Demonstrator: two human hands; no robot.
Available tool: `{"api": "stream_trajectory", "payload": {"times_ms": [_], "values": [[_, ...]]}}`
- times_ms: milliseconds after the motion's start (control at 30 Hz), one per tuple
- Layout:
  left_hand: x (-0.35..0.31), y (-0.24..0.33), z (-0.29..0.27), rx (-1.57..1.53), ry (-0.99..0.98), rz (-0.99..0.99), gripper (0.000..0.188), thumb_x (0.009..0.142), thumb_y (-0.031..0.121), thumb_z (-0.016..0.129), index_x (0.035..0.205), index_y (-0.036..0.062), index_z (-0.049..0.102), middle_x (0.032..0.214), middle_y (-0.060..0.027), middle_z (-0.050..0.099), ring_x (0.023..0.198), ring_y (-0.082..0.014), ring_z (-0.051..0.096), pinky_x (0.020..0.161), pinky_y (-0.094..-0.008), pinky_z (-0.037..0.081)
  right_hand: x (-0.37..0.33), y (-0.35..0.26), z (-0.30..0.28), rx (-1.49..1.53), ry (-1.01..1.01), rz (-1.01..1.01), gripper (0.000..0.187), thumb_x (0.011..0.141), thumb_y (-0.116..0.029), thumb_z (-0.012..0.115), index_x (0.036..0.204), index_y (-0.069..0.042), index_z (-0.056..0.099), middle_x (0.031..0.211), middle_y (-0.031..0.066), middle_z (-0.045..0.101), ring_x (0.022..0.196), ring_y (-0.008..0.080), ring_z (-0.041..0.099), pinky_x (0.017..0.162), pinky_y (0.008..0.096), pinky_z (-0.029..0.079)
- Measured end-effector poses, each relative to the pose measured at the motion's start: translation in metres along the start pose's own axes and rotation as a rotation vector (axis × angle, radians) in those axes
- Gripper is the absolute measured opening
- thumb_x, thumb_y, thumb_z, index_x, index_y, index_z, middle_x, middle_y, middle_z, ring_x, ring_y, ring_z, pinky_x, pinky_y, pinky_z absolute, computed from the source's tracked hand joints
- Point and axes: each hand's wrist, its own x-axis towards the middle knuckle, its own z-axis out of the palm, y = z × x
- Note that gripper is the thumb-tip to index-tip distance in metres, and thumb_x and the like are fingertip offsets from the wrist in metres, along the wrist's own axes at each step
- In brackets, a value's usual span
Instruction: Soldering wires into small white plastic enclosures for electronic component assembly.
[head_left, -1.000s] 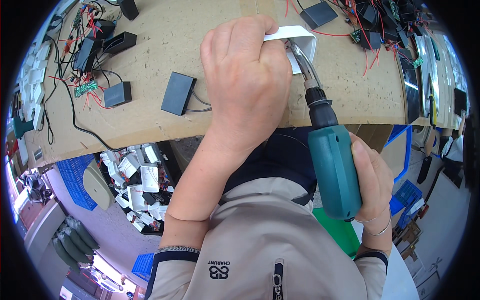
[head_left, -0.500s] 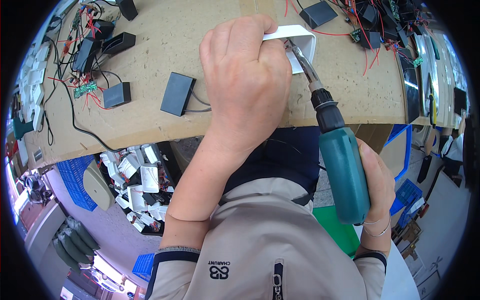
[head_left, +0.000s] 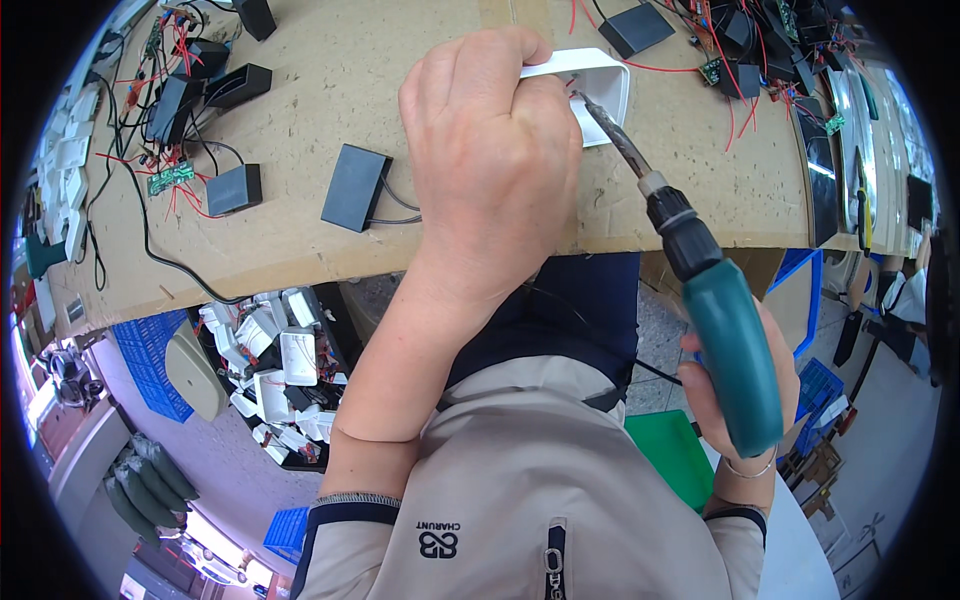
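My left hand (head_left: 493, 160) lies over a white plastic housing (head_left: 606, 82) on the cardboard-covered workbench (head_left: 420, 90), gripping it and hiding most of it. My right hand (head_left: 742, 385) grips the teal handle of an electric screwdriver (head_left: 715, 315). Its black chuck and metal bit slant up and left, with the tip inside the white housing, right beside my left thumb.
Black plastic boxes with wires (head_left: 355, 187) (head_left: 234, 188) lie left of my hand, another (head_left: 636, 27) at the top. Red-wired circuit boards (head_left: 760, 40) crowd the top right. A bin of white housings (head_left: 280, 365) sits below the bench edge. A blue crate (head_left: 150, 360) stands on the floor.
The screwdriver handle and my right hand have dropped slightly lower and to the right, while the bit stays in the white housing. My left hand has not moved.
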Motion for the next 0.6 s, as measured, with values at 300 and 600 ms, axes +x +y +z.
{"api": "stream_trajectory", "payload": {"times_ms": [300,600], "values": [[0.013,-0.001,0.000,-0.058,0.010,-0.031,0.007,0.070,0.000,0.067,0.076,-0.0009,0.068,0.094,-0.0099,0.060,0.084,-0.0258,0.057,0.073,-0.0351,0.046,-0.004,-0.021,-0.005,0.546,0.317,0.411,0.063,0.074,-0.024,0.079,0.122,0.008,0.054,0.105,0.0156,0.065,0.077,0.0174,0.064,0.069,0.0288,0.051],[0.004,0.006,-0.022,-0.026,-0.122,-0.035,0.021,0.072,0.007,0.073,0.093,0.0028,0.069,0.110,-0.0154,0.061,0.098,-0.0325,0.057,0.089,-0.0413,0.041,-0.016,0.017,0.011,1.085,0.512,0.367,0.072,0.074,-0.024,0.079,0.128,0.010,0.045,0.112,0.0195,0.062,0.073,0.0208,0.066,0.064,0.0325,0.056]]}}
